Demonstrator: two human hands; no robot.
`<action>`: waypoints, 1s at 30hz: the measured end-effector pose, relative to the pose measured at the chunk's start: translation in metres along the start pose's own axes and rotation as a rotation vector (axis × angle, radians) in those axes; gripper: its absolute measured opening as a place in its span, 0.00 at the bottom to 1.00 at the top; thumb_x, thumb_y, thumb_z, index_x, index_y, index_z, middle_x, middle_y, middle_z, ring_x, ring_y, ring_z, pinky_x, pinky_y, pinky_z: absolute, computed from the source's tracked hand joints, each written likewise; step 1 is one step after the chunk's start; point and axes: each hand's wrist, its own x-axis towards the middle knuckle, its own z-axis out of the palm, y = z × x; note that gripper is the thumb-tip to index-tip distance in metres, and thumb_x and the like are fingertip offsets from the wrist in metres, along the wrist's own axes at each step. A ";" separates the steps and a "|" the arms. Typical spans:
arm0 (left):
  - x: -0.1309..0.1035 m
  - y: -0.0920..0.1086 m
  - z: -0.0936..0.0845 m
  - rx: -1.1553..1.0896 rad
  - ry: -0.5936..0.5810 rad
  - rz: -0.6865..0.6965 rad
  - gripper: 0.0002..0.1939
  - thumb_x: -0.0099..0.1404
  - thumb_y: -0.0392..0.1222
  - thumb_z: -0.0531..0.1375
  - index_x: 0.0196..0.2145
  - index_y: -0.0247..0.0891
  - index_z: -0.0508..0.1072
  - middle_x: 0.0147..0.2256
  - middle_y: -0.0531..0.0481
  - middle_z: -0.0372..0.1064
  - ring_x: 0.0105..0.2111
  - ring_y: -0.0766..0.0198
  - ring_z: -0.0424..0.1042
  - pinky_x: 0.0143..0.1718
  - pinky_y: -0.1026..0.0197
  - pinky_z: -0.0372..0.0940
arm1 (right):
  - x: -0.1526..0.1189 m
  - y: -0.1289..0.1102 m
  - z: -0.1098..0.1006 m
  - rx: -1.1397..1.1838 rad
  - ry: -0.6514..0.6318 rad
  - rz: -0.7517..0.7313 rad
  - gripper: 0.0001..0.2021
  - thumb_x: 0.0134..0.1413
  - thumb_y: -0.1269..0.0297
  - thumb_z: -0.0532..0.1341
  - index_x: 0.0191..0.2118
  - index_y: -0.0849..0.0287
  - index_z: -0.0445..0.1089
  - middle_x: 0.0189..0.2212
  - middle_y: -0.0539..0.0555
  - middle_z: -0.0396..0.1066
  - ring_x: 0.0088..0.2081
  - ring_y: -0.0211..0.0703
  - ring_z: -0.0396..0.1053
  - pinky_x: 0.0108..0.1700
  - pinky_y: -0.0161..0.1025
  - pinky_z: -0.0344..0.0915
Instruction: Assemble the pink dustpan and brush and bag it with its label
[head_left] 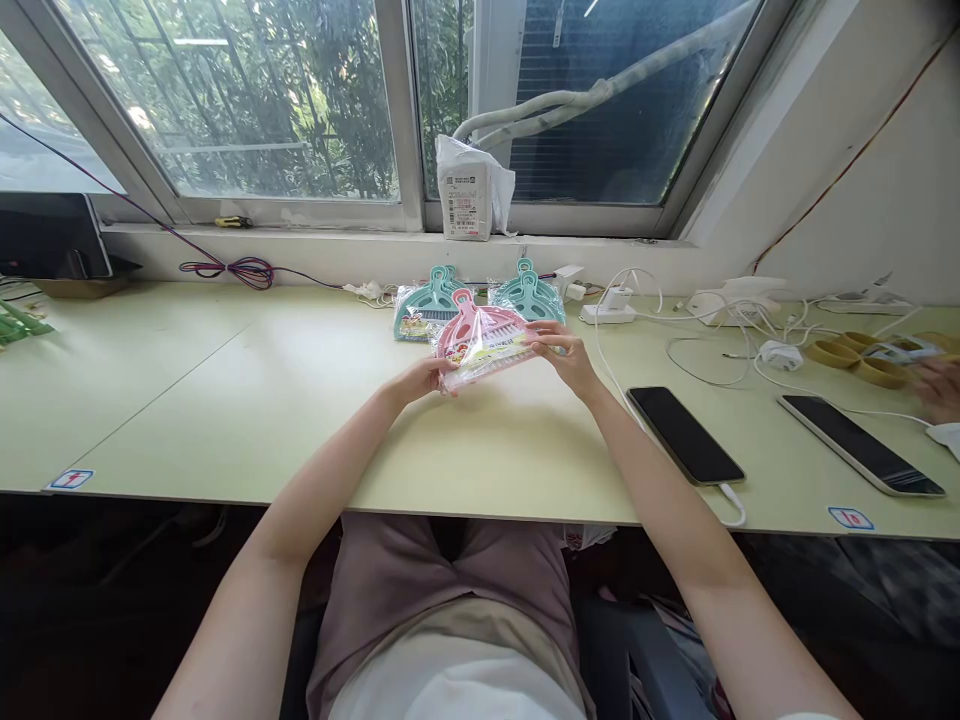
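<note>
A pink mini dustpan and brush set [484, 340] in clear plastic wrap is held between both hands over the table, slightly tilted. My left hand [421, 380] grips its lower left corner, and my right hand [564, 357] holds its right end with the fingers on the wrap. Just behind it lie two teal dustpan and brush sets in the same kind of wrap, one on the left [427, 310] and one on the right [531, 292]. The pink set partly covers the left teal one.
Two phones, a nearer one [684, 435] and a farther one [862, 445], lie to the right on the pale table [225, 400]. White cables and a charger [780, 355] clutter the back right. Another person's hand [937, 388] is at the right edge, by a yellow ring-shaped item [855, 355].
</note>
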 end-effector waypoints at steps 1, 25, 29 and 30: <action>-0.001 0.001 0.001 0.009 -0.019 0.003 0.18 0.56 0.39 0.61 0.43 0.26 0.74 0.31 0.39 0.77 0.21 0.60 0.74 0.18 0.65 0.63 | 0.000 -0.001 0.000 0.001 0.012 -0.001 0.09 0.45 0.51 0.72 0.32 0.48 0.81 0.47 0.52 0.73 0.53 0.50 0.67 0.58 0.50 0.65; -0.003 0.000 0.007 0.096 -0.085 0.076 0.19 0.59 0.42 0.61 0.45 0.25 0.73 0.35 0.35 0.76 0.24 0.60 0.75 0.21 0.64 0.65 | -0.006 -0.010 0.006 -0.719 0.149 -0.432 0.11 0.63 0.63 0.58 0.34 0.50 0.78 0.31 0.50 0.77 0.42 0.46 0.72 0.58 0.51 0.55; -0.001 -0.002 0.003 0.085 -0.055 0.077 0.17 0.58 0.42 0.62 0.42 0.27 0.75 0.34 0.37 0.76 0.28 0.58 0.76 0.24 0.63 0.69 | -0.004 -0.010 0.006 -0.687 0.092 -0.378 0.11 0.63 0.66 0.57 0.35 0.53 0.78 0.34 0.51 0.78 0.44 0.47 0.71 0.56 0.49 0.56; 0.000 -0.002 0.002 0.085 -0.049 0.079 0.16 0.58 0.42 0.62 0.40 0.28 0.75 0.33 0.38 0.75 0.28 0.58 0.76 0.24 0.63 0.69 | -0.003 -0.010 0.006 -0.671 0.080 -0.360 0.11 0.63 0.66 0.57 0.35 0.53 0.78 0.34 0.51 0.78 0.45 0.47 0.71 0.55 0.48 0.57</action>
